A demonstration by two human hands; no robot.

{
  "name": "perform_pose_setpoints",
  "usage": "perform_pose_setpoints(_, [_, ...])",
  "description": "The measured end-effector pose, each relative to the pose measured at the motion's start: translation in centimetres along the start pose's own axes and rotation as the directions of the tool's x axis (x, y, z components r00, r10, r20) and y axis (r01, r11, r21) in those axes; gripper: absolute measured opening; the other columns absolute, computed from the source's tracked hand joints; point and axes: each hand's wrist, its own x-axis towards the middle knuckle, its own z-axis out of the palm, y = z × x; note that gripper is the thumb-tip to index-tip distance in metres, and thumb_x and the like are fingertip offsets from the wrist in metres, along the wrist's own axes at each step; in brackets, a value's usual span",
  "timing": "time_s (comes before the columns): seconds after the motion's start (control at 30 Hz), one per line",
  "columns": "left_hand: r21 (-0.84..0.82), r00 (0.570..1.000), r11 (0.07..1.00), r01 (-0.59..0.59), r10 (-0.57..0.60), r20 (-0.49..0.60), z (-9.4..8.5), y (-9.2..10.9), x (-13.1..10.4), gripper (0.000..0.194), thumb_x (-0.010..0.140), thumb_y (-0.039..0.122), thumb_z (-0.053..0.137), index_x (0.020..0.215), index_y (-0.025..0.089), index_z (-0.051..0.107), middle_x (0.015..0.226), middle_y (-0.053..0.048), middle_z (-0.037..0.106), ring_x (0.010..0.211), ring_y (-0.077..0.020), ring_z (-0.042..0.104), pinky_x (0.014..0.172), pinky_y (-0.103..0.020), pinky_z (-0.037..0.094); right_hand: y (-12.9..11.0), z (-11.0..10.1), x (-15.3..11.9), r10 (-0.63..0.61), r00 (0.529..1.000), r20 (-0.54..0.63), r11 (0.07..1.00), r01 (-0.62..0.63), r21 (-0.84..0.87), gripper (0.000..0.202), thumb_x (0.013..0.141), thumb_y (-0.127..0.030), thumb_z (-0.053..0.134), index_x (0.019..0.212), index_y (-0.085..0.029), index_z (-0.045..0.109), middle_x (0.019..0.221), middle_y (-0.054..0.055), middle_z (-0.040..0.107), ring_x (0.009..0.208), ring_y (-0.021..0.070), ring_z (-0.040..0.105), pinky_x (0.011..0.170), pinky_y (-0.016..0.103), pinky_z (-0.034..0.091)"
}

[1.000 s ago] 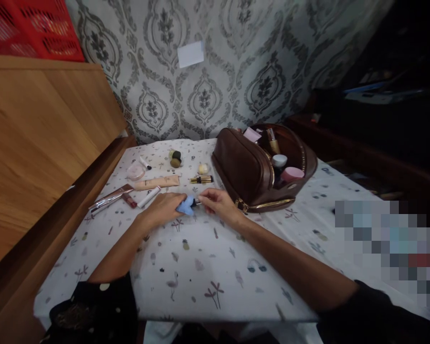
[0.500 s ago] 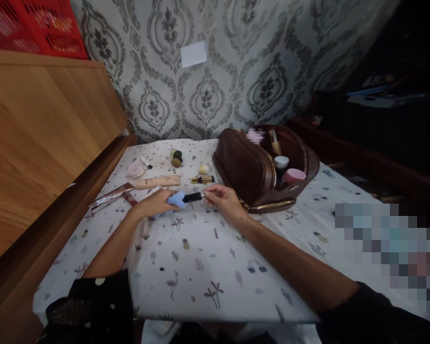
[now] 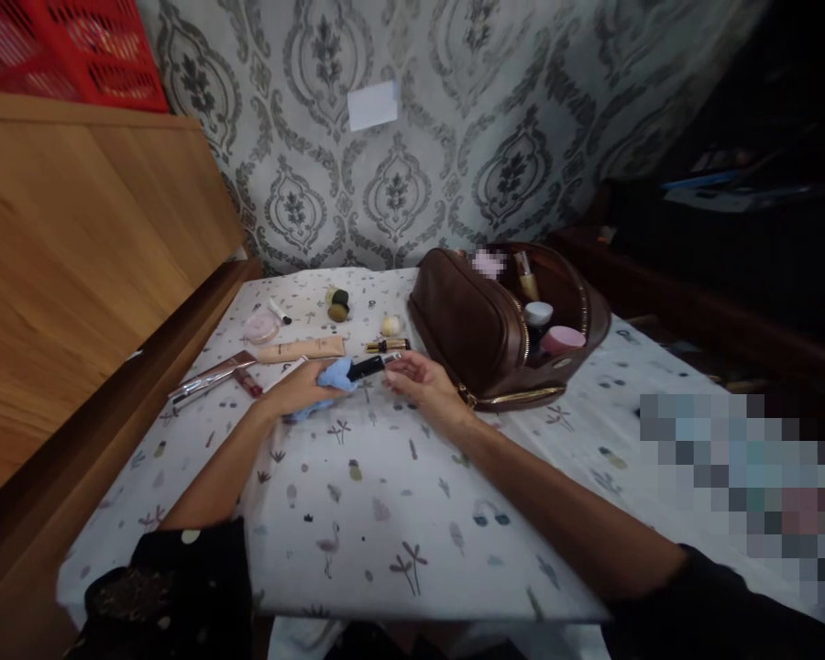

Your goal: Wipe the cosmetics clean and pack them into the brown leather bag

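My left hand [image 3: 302, 390] grips the black tube [image 3: 367, 368] in the blue cloth [image 3: 335, 373], my right hand [image 3: 424, 387] is at its silver end [image 3: 391, 357] (from here I can't tell if it pinches) — so, with the tube between them over the tablecloth [image 3: 371, 486], I should rub softly.

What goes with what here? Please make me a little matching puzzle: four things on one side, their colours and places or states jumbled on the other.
Things:
1. cloth
2. bag
3. tube
4. crate

Descriptions:
A. red, at the picture's upper left
B. beige, lying flat
C. brown, unzipped
D. blue, in the left hand

Pairs: 1-D, 2-C, 3-B, 4-A
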Motion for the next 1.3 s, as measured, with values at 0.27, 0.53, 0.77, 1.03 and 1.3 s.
perform_pose_setpoints(0.27, [-0.154, 0.997, 0.985, -0.08, 0.079, -0.012, 3.6, 1.3, 0.3, 0.039, 0.089, 0.051, 0.055, 0.099, 0.016, 0.067, 0.097, -0.005, 0.072, 0.09, -0.0209, 0.065, 0.085, -0.03, 0.05, -0.7, 0.7, -0.4, 0.03, 0.995, 0.093, 0.994, -0.04, 0.106, 0.041, 0.063, -0.052, 0.084, 0.085, -0.02, 0.07, 0.091, 0.003, 0.07, 0.084, 0.0177, 0.063, 0.072, 0.029, 0.051])
perform_pose_setpoints(0.53, [-0.114, 0.997, 0.991, -0.069, 0.071, 0.008, 3.4, 1.7, 0.3, 0.042, 0.089, 0.052, 0.051, 0.067, 0.017, 0.055, 0.062, 0.002, 0.054, 0.062, -0.0136, 0.051, 0.062, -0.025, 0.043, -0.5, 1.1, -0.7, 0.101, 0.981, 0.168, 0.987, -0.12, 0.111, 0.04, 0.063, -0.047, 0.086, 0.088, -0.02, 0.069, 0.081, 0.001, 0.07, 0.074, 0.0142, 0.062, 0.07, 0.027, 0.048])
perform_pose_setpoints(0.77, [-0.09, 0.976, 0.982, -0.168, 0.153, -0.152, 2.3, 1.1, 0.3, 0.044, 0.075, 0.019, 0.052, 0.119, 0.021, 0.055, 0.116, -0.006, 0.063, 0.104, -0.0204, 0.059, 0.092, -0.034, 0.049, -0.7, 0.7, -0.6, 0.131, 0.99, 0.056, 0.969, -0.14, 0.202, 0.042, 0.057, -0.039, 0.091, 0.086, -0.021, 0.066, 0.082, 0.001, 0.07, 0.074, 0.0163, 0.067, 0.07, 0.03, 0.052])
perform_pose_setpoints(1.03, [-0.081, 0.978, 0.995, -0.065, 0.047, -0.205, 1.3, 2.1, -0.1, 0.029, 0.086, 0.039, 0.052, 0.101, 0.019, 0.065, 0.097, -0.004, 0.067, 0.09, -0.0219, 0.062, 0.08, -0.032, 0.05, -1.5, 1.3, -1.3, 0.133, 0.987, 0.085, 0.977, -0.145, 0.156, 0.038, 0.06, -0.037, 0.088, 0.087, -0.023, 0.065, 0.081, -0.002, 0.066, 0.07, 0.0141, 0.062, 0.063, 0.028, 0.053])
perform_pose_setpoints(1.3, [-0.209, 0.962, 0.971, -0.117, 0.058, -0.268, 1.3, 2.3, 0.0, 0.044, 0.09, 0.049, 0.054, 0.12, 0.02, 0.067, 0.124, -0.007, 0.065, 0.11, -0.0225, 0.059, 0.088, -0.027, 0.047, -1.8, 1.4, -1.4, 0.088, 0.986, 0.142, 0.994, -0.095, 0.046, 0.033, 0.064, -0.036, 0.085, 0.087, -0.021, 0.067, 0.077, -0.003, 0.066, 0.066, 0.0117, 0.059, 0.065, 0.027, 0.048])
